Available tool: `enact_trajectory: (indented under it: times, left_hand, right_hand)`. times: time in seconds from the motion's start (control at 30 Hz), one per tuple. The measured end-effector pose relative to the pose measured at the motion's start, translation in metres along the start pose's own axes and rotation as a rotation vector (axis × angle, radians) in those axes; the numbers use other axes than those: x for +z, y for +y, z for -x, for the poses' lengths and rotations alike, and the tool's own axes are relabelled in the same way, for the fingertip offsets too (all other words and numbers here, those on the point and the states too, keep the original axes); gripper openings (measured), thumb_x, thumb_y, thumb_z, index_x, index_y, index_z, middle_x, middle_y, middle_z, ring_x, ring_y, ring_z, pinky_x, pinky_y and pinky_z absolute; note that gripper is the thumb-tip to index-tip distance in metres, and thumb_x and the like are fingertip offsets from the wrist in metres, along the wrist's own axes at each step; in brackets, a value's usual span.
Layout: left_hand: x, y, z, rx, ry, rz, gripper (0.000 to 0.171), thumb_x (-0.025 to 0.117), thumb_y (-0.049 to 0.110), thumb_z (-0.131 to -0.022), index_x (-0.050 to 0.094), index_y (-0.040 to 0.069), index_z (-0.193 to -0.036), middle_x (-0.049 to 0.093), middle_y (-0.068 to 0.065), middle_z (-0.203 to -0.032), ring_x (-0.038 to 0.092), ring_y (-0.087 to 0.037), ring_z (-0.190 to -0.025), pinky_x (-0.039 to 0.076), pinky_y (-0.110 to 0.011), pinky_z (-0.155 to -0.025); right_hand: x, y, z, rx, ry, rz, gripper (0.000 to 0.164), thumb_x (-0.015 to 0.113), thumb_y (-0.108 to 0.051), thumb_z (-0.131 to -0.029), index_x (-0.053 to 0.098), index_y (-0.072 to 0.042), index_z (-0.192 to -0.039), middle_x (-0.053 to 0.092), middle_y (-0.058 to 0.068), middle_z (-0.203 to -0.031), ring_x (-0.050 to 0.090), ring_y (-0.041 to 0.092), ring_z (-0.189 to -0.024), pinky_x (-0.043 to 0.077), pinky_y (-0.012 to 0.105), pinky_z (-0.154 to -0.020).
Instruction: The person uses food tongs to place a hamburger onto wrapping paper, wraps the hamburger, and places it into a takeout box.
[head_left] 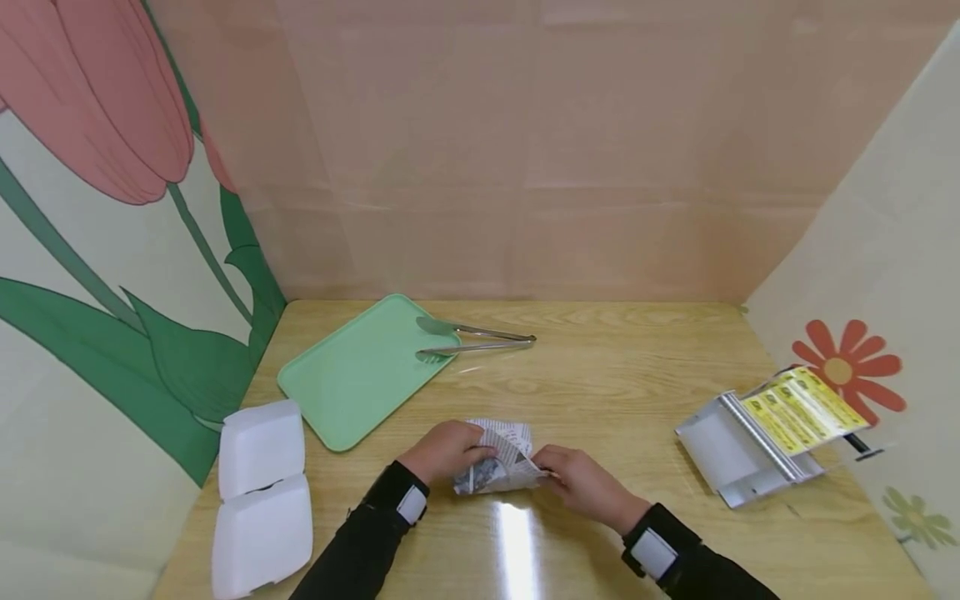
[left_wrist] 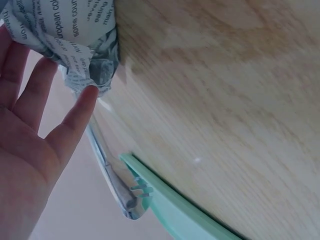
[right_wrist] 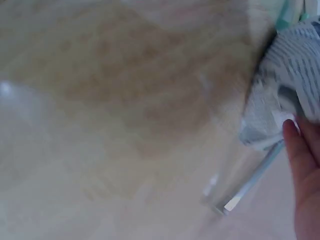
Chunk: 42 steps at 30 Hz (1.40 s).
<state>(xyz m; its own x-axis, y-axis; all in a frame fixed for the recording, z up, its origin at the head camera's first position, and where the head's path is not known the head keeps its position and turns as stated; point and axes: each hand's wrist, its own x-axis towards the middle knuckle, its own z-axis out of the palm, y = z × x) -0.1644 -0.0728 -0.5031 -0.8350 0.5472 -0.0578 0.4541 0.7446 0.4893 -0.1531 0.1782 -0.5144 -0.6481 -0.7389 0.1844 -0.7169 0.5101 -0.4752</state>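
Note:
A bundle of newsprint-patterned wrapping paper (head_left: 498, 467) lies on the table in front of the person, with its layers folded over each other. My left hand (head_left: 447, 450) holds its left side, thumb over the paper. In the left wrist view, the fingers (left_wrist: 75, 117) of that hand reach along the wrap's crumpled end. At the right corner, my right hand (head_left: 588, 483) pinches the paper's edge. The right wrist view shows its fingertips (right_wrist: 290, 131) at the printed paper (right_wrist: 280, 95). Whatever is inside the wrap is hidden.
A green tray (head_left: 360, 375) lies behind on the left, with metal tongs (head_left: 495, 337) resting over its right edge. An opened white clamshell box (head_left: 262, 533) stands at the left. On the right sits a metal sealing or wrap-dispensing device (head_left: 750, 454) with a yellow label.

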Motion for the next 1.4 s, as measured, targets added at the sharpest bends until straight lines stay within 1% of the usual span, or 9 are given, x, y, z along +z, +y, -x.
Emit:
enact_trajectory:
  times: [0.1, 0.2, 0.3, 0.5, 0.63, 0.73, 0.87, 1.27, 1.4]
  left_hand:
    - [-0.002, 0.001, 0.001, 0.025, 0.010, -0.012, 0.027, 0.058, 0.033, -0.093, 0.061, 0.018, -0.071, 0.043, 0.011, -0.063, 0.039, -0.002, -0.056, 0.034, -0.017, -0.055]
    - [-0.004, 0.002, 0.002, 0.032, 0.019, -0.006, 0.024, 0.059, 0.032, -0.092, 0.064, 0.017, -0.074, 0.045, 0.011, -0.064, 0.040, -0.001, -0.056, 0.035, -0.017, -0.056]
    - [-0.004, 0.003, 0.001, 0.032, 0.032, 0.009, 0.028, 0.060, 0.030, -0.092, 0.060, 0.014, -0.068, 0.043, 0.011, -0.062, 0.038, -0.001, -0.055, 0.033, -0.016, -0.055]
    - [0.000, 0.001, -0.001, 0.041, 0.069, 0.017, 0.038, 0.064, 0.032, -0.089, 0.047, 0.015, -0.060, 0.034, 0.011, -0.059, 0.033, -0.002, -0.052, 0.027, -0.015, -0.051]
    - [0.001, -0.003, 0.000, -0.006, 0.067, 0.065, 0.031, 0.063, 0.034, -0.090, 0.052, 0.013, -0.069, 0.040, 0.008, -0.062, 0.038, -0.003, -0.055, 0.031, -0.017, -0.053]
    - [0.002, -0.005, 0.001, -0.060, 0.064, 0.137, 0.020, 0.059, 0.031, -0.093, 0.059, 0.012, -0.098, 0.060, 0.002, -0.077, 0.050, -0.005, -0.068, 0.043, -0.021, -0.063]
    - [0.002, -0.005, 0.004, -0.113, 0.065, 0.231, 0.039, 0.053, 0.026, -0.097, 0.044, 0.015, -0.134, 0.068, -0.011, -0.110, 0.063, -0.014, -0.095, 0.051, -0.033, -0.083]
    - [0.009, -0.010, -0.004, -0.168, 0.135, 0.301, 0.050, 0.064, 0.023, -0.091, 0.045, 0.012, -0.136, 0.056, -0.003, -0.135, 0.066, -0.015, -0.096, 0.053, -0.029, -0.082]
    - [0.010, -0.010, -0.007, -0.176, 0.141, 0.346, 0.053, 0.068, 0.021, -0.088, 0.046, 0.011, -0.135, 0.059, -0.006, -0.130, 0.067, -0.015, -0.091, 0.053, -0.028, -0.078]
  right_hand:
    - [-0.009, -0.013, -0.009, 0.099, -0.016, -0.011, 0.029, 0.070, -0.024, -0.084, 0.062, -0.012, -0.109, 0.069, 0.000, -0.103, 0.066, 0.014, -0.094, 0.054, 0.032, -0.080]
    - [-0.016, -0.028, -0.027, 0.144, 0.047, -0.008, 0.028, 0.067, -0.036, -0.087, 0.064, -0.015, -0.105, 0.069, -0.002, -0.097, 0.066, 0.013, -0.089, 0.053, 0.032, -0.076]
    - [-0.018, -0.033, -0.046, 0.163, 0.102, -0.022, 0.014, 0.062, -0.027, -0.092, 0.064, -0.014, -0.087, 0.062, -0.006, -0.079, 0.058, 0.008, -0.071, 0.048, 0.024, -0.062]
    - [-0.015, -0.027, -0.062, 0.276, 0.087, -0.052, 0.030, 0.055, -0.012, -0.095, 0.046, -0.012, -0.066, 0.033, -0.008, -0.058, 0.034, 0.004, -0.051, 0.028, 0.018, -0.047]
    - [-0.013, -0.025, -0.069, 0.277, 0.058, 0.038, 0.029, 0.054, -0.016, -0.096, 0.045, -0.013, -0.069, 0.030, -0.007, -0.057, 0.032, 0.006, -0.050, 0.025, 0.020, -0.048]
    - [-0.010, -0.025, -0.073, 0.261, 0.063, 0.139, 0.025, 0.057, -0.019, -0.095, 0.051, -0.013, -0.071, 0.034, -0.008, -0.057, 0.034, 0.007, -0.050, 0.026, 0.021, -0.049]
    - [-0.005, -0.024, -0.075, 0.253, 0.079, 0.222, 0.018, 0.060, -0.021, -0.093, 0.061, -0.013, -0.077, 0.044, -0.007, -0.057, 0.038, 0.008, -0.051, 0.032, 0.023, -0.049]
    - [0.001, -0.014, -0.079, 0.225, 0.085, 0.239, 0.014, 0.064, -0.022, -0.090, 0.065, -0.014, -0.078, 0.053, -0.005, -0.060, 0.044, 0.008, -0.053, 0.037, 0.025, -0.053]
    - [0.005, -0.009, -0.077, 0.252, 0.063, 0.216, 0.015, 0.067, -0.022, -0.088, 0.062, -0.014, -0.076, 0.050, -0.006, -0.061, 0.041, 0.008, -0.055, 0.036, 0.024, -0.053]
